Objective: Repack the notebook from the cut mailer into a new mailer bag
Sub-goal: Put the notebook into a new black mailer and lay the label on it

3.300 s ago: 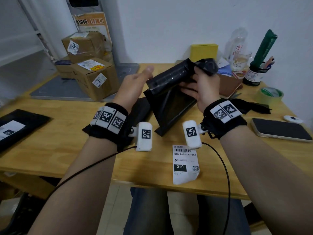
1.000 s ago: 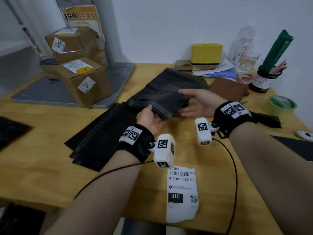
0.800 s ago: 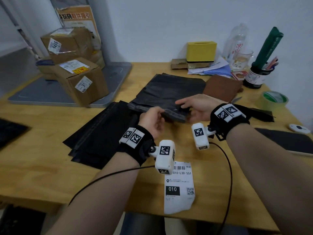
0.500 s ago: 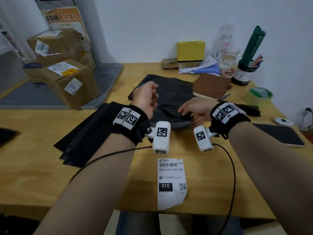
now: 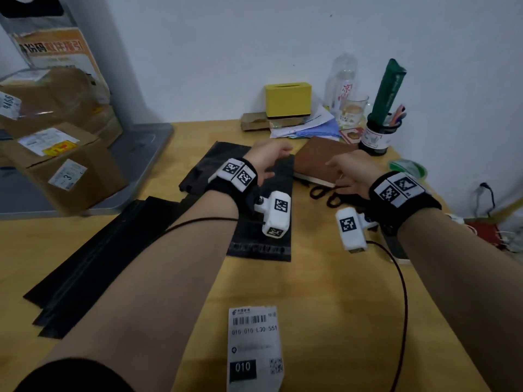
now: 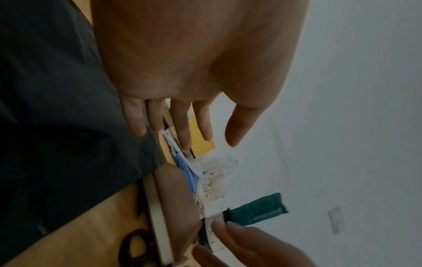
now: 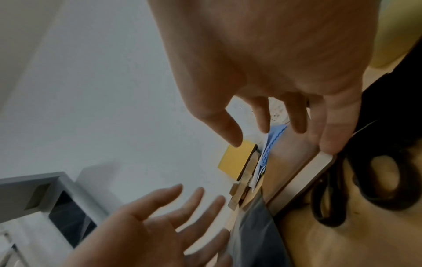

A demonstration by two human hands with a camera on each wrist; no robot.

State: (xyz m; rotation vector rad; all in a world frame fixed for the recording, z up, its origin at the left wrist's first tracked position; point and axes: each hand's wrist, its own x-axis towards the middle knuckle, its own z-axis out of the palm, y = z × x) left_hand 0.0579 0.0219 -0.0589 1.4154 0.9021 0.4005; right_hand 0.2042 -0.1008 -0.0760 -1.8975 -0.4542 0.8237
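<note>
The new black mailer bag (image 5: 256, 222) lies flat on the wooden table (image 5: 325, 292), its mouth edge toward me. My left hand (image 5: 268, 154) hovers over its far end, fingers straight and holding nothing (image 6: 217, 140). The brown notebook (image 5: 317, 159) lies just right of the bag. My right hand (image 5: 348, 168) is above the notebook's near right corner, with spread, empty fingers (image 7: 265, 133). In the right wrist view the little finger comes close to the notebook's (image 7: 292, 162) pale page edge; I cannot tell if it touches.
Black scissors (image 5: 322, 193) lie just in front of the notebook. A stack of black mailers (image 5: 93, 258) sits left, cardboard boxes (image 5: 62, 165) beyond. A shipping label (image 5: 254, 349) hangs over the near edge. Yellow box (image 5: 288, 99), pen cup (image 5: 377, 137), tape roll (image 5: 407, 166) line the back.
Both hands let go of the mailer's near edge and moved forward. The bag now lies flat, the left hand has opened, and the right hand has reached over the notebook.
</note>
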